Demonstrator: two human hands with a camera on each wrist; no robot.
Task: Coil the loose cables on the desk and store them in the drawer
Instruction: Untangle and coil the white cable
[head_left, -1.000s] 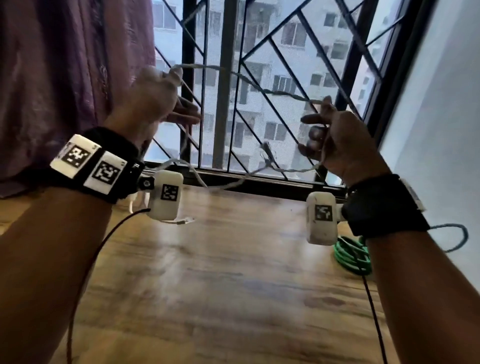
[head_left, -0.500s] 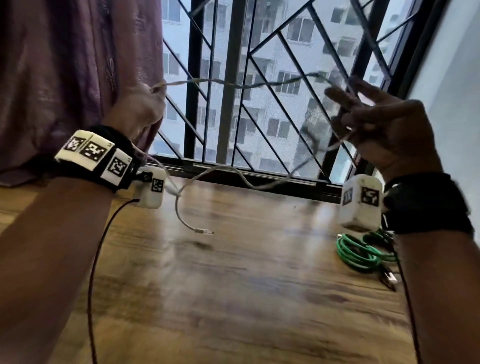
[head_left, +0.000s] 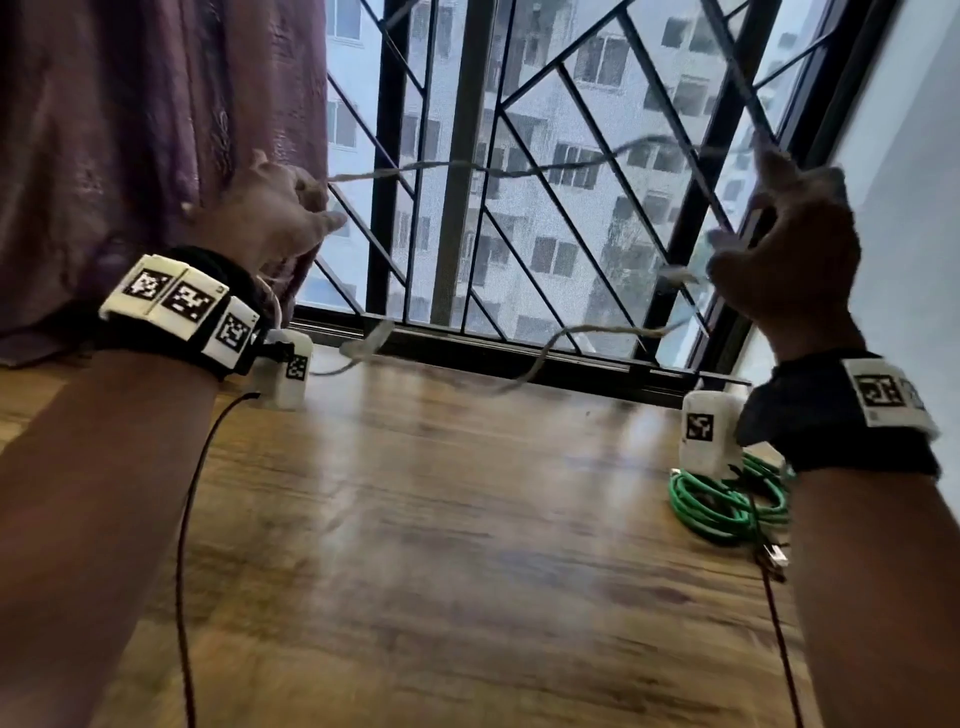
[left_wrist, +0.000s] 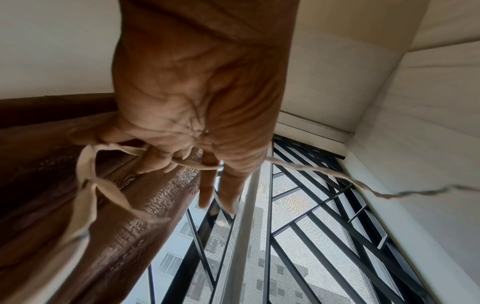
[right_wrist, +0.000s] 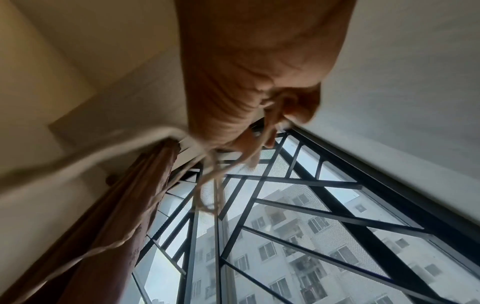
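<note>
A thin white cable stretches in the air between both raised hands, in front of the window. My left hand pinches one part of it near the curtain; in the left wrist view the white cable crosses the curled fingers and loops off to the left. My right hand grips turns of the cable at upper right; the right wrist view shows strands of the white cable bunched in its curled fingers. A slack length sags toward the desk. A coiled green cable lies on the desk at right.
The wooden desk runs up to a barred window. A purple curtain hangs at left and a pale wall stands at right. Thin dark wires trail from both wrist cameras across the desk.
Both hands have drawn farther apart, pulling the white cable into a longer span. The dangling plug end has lifted off the desk middle toward the window sill.
</note>
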